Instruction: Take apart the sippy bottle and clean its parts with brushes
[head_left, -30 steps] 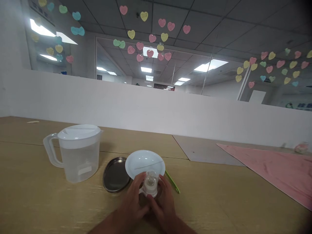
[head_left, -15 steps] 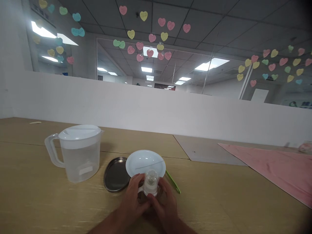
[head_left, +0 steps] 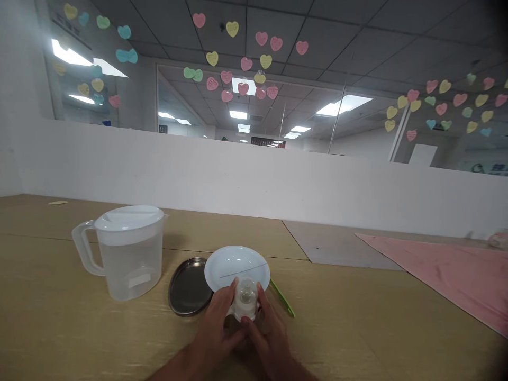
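Observation:
A small clear container (head_left: 245, 297) with a handle-like part at its lower left is held between both hands, just in front of the white plate (head_left: 234, 262). My left hand (head_left: 217, 323) grips its left side, fingers at the rim. On the right side my right hand (head_left: 270, 325) closes round it, with the thumb at its front. A thin dark line or stick (head_left: 244, 269) lies across the plate. The dark metal tray (head_left: 188, 290) is left of the plate, and a green stick-like item (head_left: 283, 299) lies to its right.
A lidded clear pitcher (head_left: 133, 259) stands on the tan table (head_left: 349, 323) at the left, its handle pointing left. At the right lie a grey sheet (head_left: 337, 247) and a pink cloth (head_left: 448, 272). A low white wall (head_left: 254, 182) runs behind the table.
The fingers of both hands have shifted slightly upward around the container's sides. The camera view has moved very slightly; the other objects lie as before.

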`<state>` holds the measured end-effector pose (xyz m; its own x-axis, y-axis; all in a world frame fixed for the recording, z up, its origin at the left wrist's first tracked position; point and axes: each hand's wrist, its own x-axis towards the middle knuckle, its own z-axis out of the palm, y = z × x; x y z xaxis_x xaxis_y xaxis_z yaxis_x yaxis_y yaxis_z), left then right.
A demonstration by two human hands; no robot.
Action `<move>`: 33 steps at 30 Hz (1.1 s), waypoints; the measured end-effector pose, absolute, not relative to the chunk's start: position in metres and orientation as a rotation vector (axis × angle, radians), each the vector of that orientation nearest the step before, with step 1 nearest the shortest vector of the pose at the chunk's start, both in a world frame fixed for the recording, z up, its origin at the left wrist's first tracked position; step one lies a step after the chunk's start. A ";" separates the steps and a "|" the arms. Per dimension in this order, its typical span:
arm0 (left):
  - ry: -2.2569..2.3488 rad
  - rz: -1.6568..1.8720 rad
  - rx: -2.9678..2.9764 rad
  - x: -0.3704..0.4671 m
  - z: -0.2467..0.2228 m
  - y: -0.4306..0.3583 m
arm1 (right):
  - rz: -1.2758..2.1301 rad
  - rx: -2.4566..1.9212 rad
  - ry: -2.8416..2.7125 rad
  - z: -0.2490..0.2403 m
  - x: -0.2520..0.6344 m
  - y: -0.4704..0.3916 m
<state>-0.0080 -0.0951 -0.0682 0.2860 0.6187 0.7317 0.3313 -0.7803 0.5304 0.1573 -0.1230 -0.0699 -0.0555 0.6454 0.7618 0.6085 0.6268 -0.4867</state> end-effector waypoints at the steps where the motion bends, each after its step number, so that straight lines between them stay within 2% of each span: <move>1: 0.865 1.490 2.297 -0.008 -0.068 -0.095 | 0.029 -1.025 -1.733 -0.069 0.157 -0.123; 11: 0.834 1.433 2.345 -0.008 -0.065 -0.095 | -0.020 -0.943 -1.776 -0.060 0.150 -0.126; 26: 0.904 1.447 2.188 -0.006 -0.067 -0.091 | 0.022 -1.075 -1.849 -0.057 0.155 -0.128; 33: 0.957 1.509 2.297 -0.009 -0.076 -0.086 | 0.061 -1.040 -1.688 -0.077 0.156 -0.122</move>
<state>-0.0091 -0.0861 -0.0756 0.2562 0.6308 0.7324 0.3931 -0.7602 0.5173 0.1564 -0.1218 -0.0770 -0.0159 0.6533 0.7569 0.5971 0.6134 -0.5169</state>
